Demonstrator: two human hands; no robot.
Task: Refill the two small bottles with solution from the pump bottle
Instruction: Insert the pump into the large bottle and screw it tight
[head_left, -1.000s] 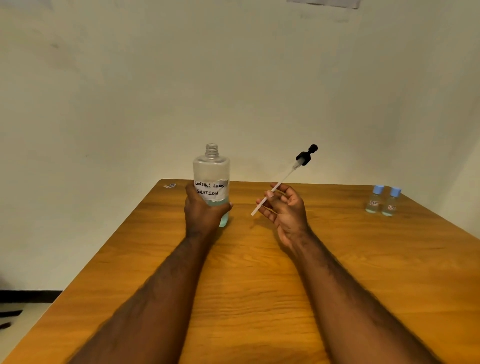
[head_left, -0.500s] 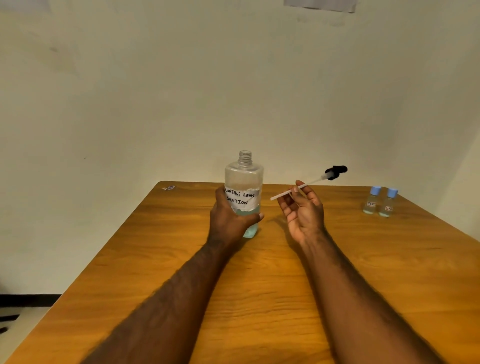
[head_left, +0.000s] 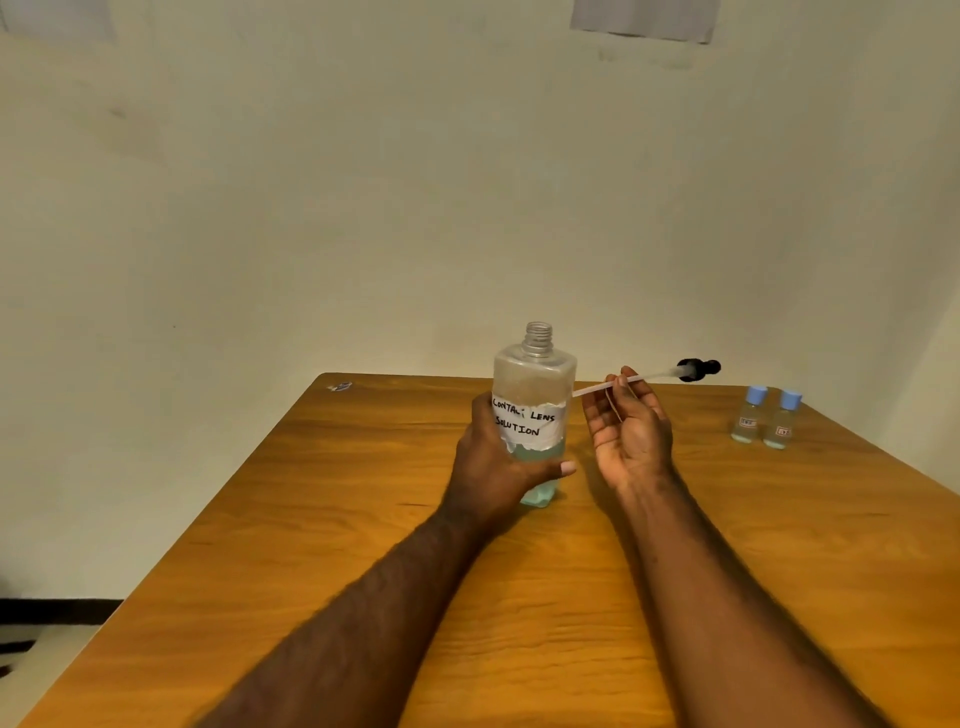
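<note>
Nearest, two bare forearms reaching in over the brown wooden surface (head_left: 571, 623) toward its middle. Left of centre, left grip (head_left: 496, 467) curled round the lower half of the clear plastic pump bottle (head_left: 535, 374), with the thumb across the front. Handwritten white label, bluish solution in the bottom part, threaded neck uncapped; base on the surface or just off it, hard to tell. Just right of that, right grip (head_left: 628, 441) palm-up and mostly spread, pinching at the fingertips only the thin white dip tube of the black pump head (head_left: 693, 370). Tube near level, head pointing right and clear of the surface. Farther right, well apart from both, the two small clear bottles with blue caps (head_left: 750, 418), upright, side by side, caps on.

Judged from this: big bottle opened, removed pump on the way to being set aside, no refilling begun. Called for next: laying the pump down without drips, uncapping a small bottle, then a slow, steady pour into a narrow neck.

Against a second ago: bottle and left grip shifted right, nearer the small bottles. Pump dropped from a steep upward slant to almost flat, right palm turned further up. Small bottles unmoved.
</note>
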